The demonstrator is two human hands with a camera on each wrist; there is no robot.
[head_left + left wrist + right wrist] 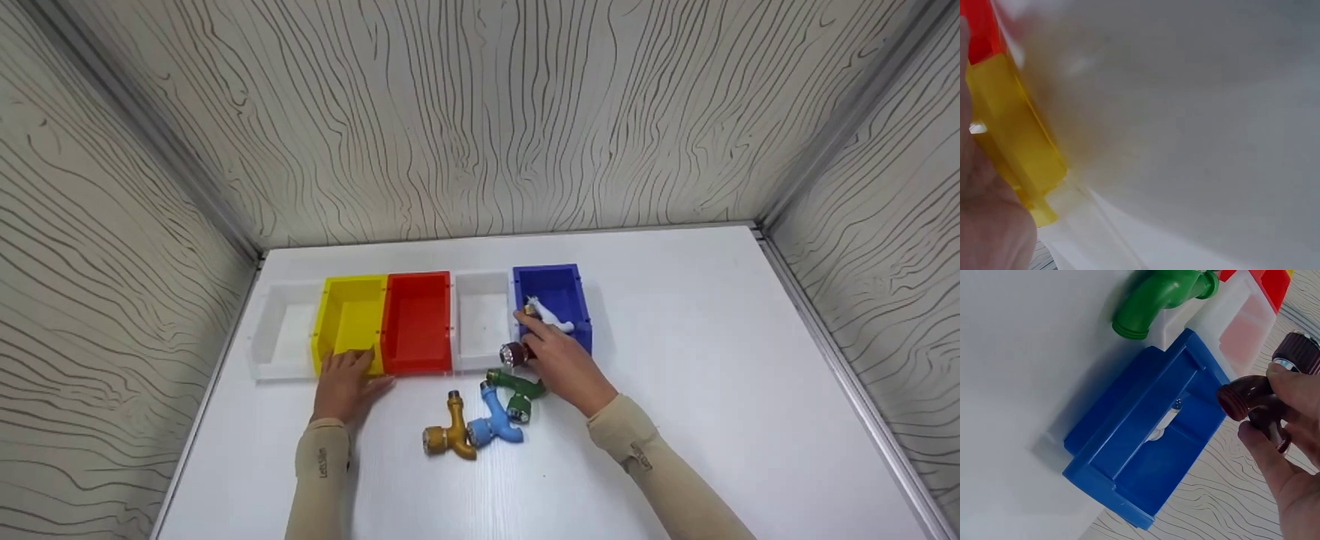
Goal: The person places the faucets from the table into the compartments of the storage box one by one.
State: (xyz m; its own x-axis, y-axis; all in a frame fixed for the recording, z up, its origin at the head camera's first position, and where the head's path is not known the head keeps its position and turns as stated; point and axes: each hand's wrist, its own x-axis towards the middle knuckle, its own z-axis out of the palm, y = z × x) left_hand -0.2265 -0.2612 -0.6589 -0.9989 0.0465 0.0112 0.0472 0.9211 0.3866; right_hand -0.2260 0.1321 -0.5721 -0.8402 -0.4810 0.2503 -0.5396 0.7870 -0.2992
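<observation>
My right hand (566, 367) grips a dark maroon tap (1249, 392) between thumb and fingers, over the near end of the blue bin (1134, 408). In the right wrist view the tap's threaded mouth points toward that bin. A white tap (550, 316) lies inside the blue bin. My left hand (346, 386) rests on the front rim of the yellow bin (325, 322), fingers over the edge and thumb stretched out along the front. Near the right hand, a green tap (517, 383) lies on the table, with a light blue tap (495, 420) and a gold tap (453, 431) to its left.
A red bin (418, 277) and a white bin (484, 360) stand between the yellow and blue ones. Another whitish bin (274, 367) ends the row at left. Wood-patterned panels (480, 120) wall in the white table (697, 360) at the back and sides.
</observation>
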